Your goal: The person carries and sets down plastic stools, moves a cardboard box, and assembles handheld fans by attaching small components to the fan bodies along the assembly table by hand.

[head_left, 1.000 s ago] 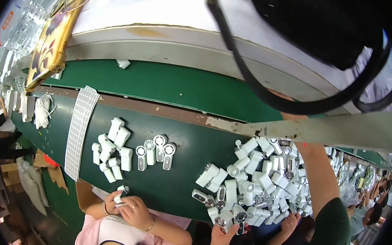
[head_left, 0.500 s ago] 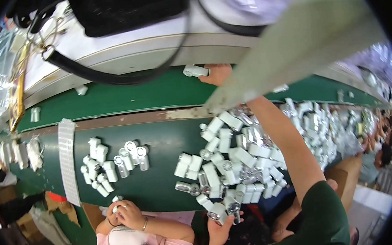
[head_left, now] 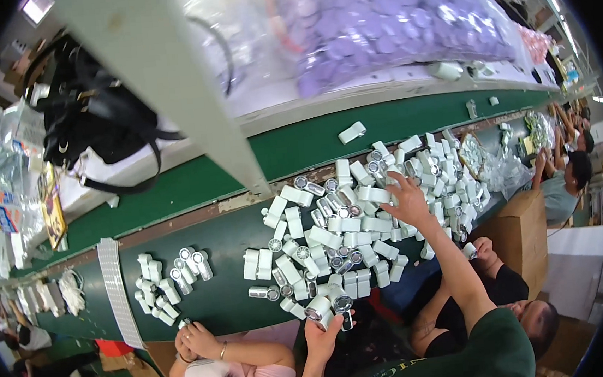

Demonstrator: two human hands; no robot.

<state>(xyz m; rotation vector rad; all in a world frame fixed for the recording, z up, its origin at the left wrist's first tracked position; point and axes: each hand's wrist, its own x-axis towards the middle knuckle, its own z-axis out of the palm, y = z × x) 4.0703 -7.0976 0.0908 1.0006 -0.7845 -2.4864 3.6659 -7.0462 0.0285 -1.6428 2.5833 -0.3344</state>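
My left hand [head_left: 322, 339], at the near edge of the table, is closed around white handheld fans [head_left: 318, 309]; at least two round, silver-ringed heads show there. My right hand [head_left: 407, 200] is stretched out over the large pile of white fans [head_left: 348, 240], its fingers spread. Close to its fingertips lies one white fan [head_left: 374, 195]; whether they touch it I cannot tell. Another single white fan [head_left: 352, 133] rests on the green strip [head_left: 291, 147] beyond the pile.
A grey post [head_left: 165, 79] rises in front of me. Beyond are a bag of purple discs [head_left: 402, 32] and a black handbag [head_left: 98, 119]. Co-workers sit at both sides; the left one's hands [head_left: 199, 340] are near a smaller fan group [head_left: 155, 285]. A white perforated strip [head_left: 120, 291] crosses the table.
My right hand has let go of a fan on the far green strip and come back over the pile, fingers spread. My left hand still holds its fans. The view has turned right.
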